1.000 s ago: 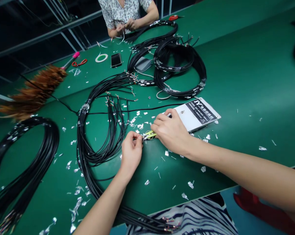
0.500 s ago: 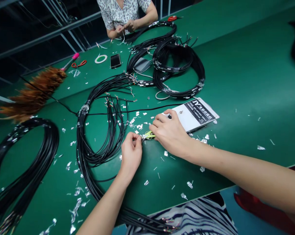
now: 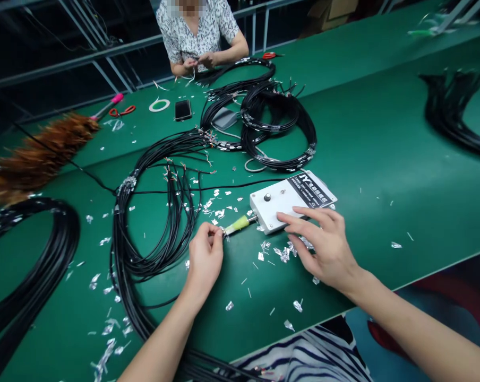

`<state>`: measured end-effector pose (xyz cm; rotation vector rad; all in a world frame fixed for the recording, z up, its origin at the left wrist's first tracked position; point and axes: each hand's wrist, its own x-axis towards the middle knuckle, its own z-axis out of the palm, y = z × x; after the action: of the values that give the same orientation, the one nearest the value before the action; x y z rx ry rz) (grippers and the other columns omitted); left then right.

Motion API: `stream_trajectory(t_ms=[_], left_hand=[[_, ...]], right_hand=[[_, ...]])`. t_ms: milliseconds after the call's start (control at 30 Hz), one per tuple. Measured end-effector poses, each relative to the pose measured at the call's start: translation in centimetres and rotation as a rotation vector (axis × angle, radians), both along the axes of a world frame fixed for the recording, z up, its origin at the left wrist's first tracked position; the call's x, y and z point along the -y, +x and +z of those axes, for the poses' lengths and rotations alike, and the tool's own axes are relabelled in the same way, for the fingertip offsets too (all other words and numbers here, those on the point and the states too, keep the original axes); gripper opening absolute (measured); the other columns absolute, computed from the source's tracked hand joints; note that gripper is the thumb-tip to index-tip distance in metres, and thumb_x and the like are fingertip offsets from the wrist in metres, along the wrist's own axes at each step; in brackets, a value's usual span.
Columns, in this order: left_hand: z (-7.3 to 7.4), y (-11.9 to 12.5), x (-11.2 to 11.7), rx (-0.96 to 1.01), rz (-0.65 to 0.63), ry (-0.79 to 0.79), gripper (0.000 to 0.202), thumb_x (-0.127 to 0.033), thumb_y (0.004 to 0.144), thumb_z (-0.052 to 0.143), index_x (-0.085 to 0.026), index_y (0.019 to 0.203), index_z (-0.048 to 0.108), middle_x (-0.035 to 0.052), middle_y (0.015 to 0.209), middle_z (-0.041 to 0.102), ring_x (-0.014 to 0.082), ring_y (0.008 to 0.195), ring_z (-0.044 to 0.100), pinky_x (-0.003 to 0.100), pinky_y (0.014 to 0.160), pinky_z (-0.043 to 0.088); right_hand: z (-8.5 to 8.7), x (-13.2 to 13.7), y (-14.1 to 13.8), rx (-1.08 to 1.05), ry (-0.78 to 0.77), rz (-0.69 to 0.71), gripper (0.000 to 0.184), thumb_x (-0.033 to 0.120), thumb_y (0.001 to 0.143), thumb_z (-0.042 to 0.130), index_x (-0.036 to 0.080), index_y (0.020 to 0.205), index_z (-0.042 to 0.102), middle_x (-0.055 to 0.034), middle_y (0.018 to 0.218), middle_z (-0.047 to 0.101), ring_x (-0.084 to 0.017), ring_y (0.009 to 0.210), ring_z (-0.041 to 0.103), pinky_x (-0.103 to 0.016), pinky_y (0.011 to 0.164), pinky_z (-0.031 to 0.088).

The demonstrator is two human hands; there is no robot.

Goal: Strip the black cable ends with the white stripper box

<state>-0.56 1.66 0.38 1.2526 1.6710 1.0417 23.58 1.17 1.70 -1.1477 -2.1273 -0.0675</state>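
My left hand (image 3: 205,258) is pinched shut on the stripped end of a black cable (image 3: 152,265), held at the yellow-green nozzle (image 3: 237,225) that sticks out of a small white machine box (image 3: 291,199). My right hand (image 3: 323,244) hovers just in front of that box, its fingers spread and empty. Silver foil scraps (image 3: 282,252) lie under and around both hands on the green table (image 3: 383,175).
Coils of black cable lie at the left (image 3: 33,265), the middle (image 3: 280,127) and the far right (image 3: 451,111). A feather duster (image 3: 36,154), red scissors (image 3: 121,111), a tape ring (image 3: 159,104) and a phone (image 3: 182,110) lie farther back. Across the table a person's hands (image 3: 198,61) work on wires.
My right hand has come off the nozzle and moved right, opening in front of the box. The nozzle now shows. My left hand keeps its pinch. The view has tilted up.
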Motion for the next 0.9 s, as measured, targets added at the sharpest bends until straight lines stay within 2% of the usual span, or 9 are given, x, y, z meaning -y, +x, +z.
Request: stream_trajectory(t_ms=[200, 367, 433, 467, 600, 667, 767, 833, 900], left_hand=[[0.3, -1.0, 0.5, -0.028, 0.035, 0.002, 0.015, -0.031, 0.078, 0.059, -0.02, 0.071, 0.051, -0.0051, 0.056, 0.047, 0.0096, 0.045, 0.04, 0.02, 0.043, 0.024], [1.9, -2.0, 2.4, 0.076, 0.013, -0.021, 0.022, -0.039, 0.081, 0.059, -0.02, 0.075, 0.051, -0.0069, 0.053, 0.042, 0.0086, 0.044, 0.037, 0.02, 0.042, 0.027], [3.1, -1.7, 3.3, 0.162, -0.032, -0.055, 0.024, -0.04, 0.081, 0.062, -0.019, 0.076, 0.052, -0.0071, 0.052, 0.042, 0.0084, 0.045, 0.038, 0.019, 0.043, 0.029], [3.6, -1.5, 3.8, 0.201, -0.054, -0.068, 0.024, -0.04, 0.081, 0.064, -0.019, 0.077, 0.053, -0.007, 0.052, 0.043, 0.0082, 0.046, 0.039, 0.019, 0.044, 0.031], [4.7, -0.5, 5.6, 0.304, -0.1, -0.068, 0.026, -0.034, 0.077, 0.07, -0.02, 0.087, 0.05, -0.0032, 0.067, 0.053, 0.0087, 0.052, 0.048, 0.019, 0.047, 0.038], [4.7, -0.6, 6.5, 0.298, -0.124, -0.053, 0.027, -0.028, 0.077, 0.069, -0.022, 0.092, 0.048, -0.0004, 0.077, 0.058, 0.0117, 0.063, 0.057, 0.021, 0.054, 0.046], [4.6, -2.2, 7.7, 0.115, -0.23, -0.04, 0.021, -0.024, 0.083, 0.063, -0.025, 0.1, 0.05, 0.0026, 0.09, 0.061, 0.0168, 0.084, 0.063, 0.028, 0.072, 0.052], [4.8, -3.8, 8.5, -0.124, -0.368, -0.055, 0.01, -0.025, 0.09, 0.055, -0.025, 0.1, 0.056, 0.0042, 0.093, 0.063, 0.0187, 0.088, 0.064, 0.031, 0.079, 0.051], [5.0, -5.3, 9.0, -0.385, -0.467, -0.047, 0.016, -0.026, 0.095, 0.047, -0.024, 0.093, 0.062, 0.0055, 0.091, 0.065, 0.0205, 0.085, 0.063, 0.034, 0.078, 0.049]], right_hand=[[-0.7, -0.7, -0.1, 0.036, 0.103, -0.046, 0.022, 0.004, 0.086, 0.061, 0.025, 0.094, 0.058, 0.0017, 0.103, 0.077, -0.022, 0.1, 0.065, -0.043, 0.1, 0.034], [0.3, 0.3, -1.1, -0.129, 0.019, 0.006, 0.022, 0.008, 0.088, 0.059, 0.024, 0.103, 0.062, -0.0046, 0.106, 0.075, -0.026, 0.107, 0.064, -0.046, 0.096, 0.043], [0.6, 1.3, -2.7, -0.286, -0.108, 0.088, 0.022, 0.011, 0.088, 0.059, 0.023, 0.106, 0.063, -0.0067, 0.109, 0.073, -0.025, 0.107, 0.064, -0.043, 0.093, 0.047], [0.8, 1.8, -3.8, -0.385, -0.223, 0.141, 0.021, 0.013, 0.088, 0.059, 0.023, 0.106, 0.064, -0.0064, 0.107, 0.073, -0.023, 0.103, 0.066, -0.041, 0.091, 0.05], [0.6, 3.1, -8.3, -0.817, -0.99, 0.267, 0.023, 0.028, 0.083, 0.066, 0.021, 0.105, 0.065, -0.0038, 0.09, 0.072, -0.016, 0.076, 0.067, -0.03, 0.068, 0.054], [0.4, 3.2, -9.7, -1.017, -1.226, 0.32, 0.022, 0.035, 0.078, 0.07, 0.021, 0.095, 0.067, -0.0027, 0.084, 0.071, -0.016, 0.074, 0.067, -0.029, 0.068, 0.054], [0.5, 2.8, -10.1, -1.157, -1.329, 0.338, 0.021, 0.038, 0.072, 0.075, 0.021, 0.081, 0.068, -0.0008, 0.077, 0.07, -0.015, 0.071, 0.065, -0.029, 0.07, 0.054], [0.8, 2.3, -9.6, -1.181, -1.291, 0.301, 0.02, 0.038, 0.071, 0.077, 0.021, 0.078, 0.069, 0.0004, 0.072, 0.068, -0.014, 0.066, 0.063, -0.029, 0.067, 0.052], [1.1, 1.8, -9.0, -1.187, -1.22, 0.246, 0.02, 0.038, 0.07, 0.078, 0.021, 0.076, 0.07, 0.0006, 0.07, 0.067, -0.014, 0.064, 0.061, -0.029, 0.064, 0.05]])
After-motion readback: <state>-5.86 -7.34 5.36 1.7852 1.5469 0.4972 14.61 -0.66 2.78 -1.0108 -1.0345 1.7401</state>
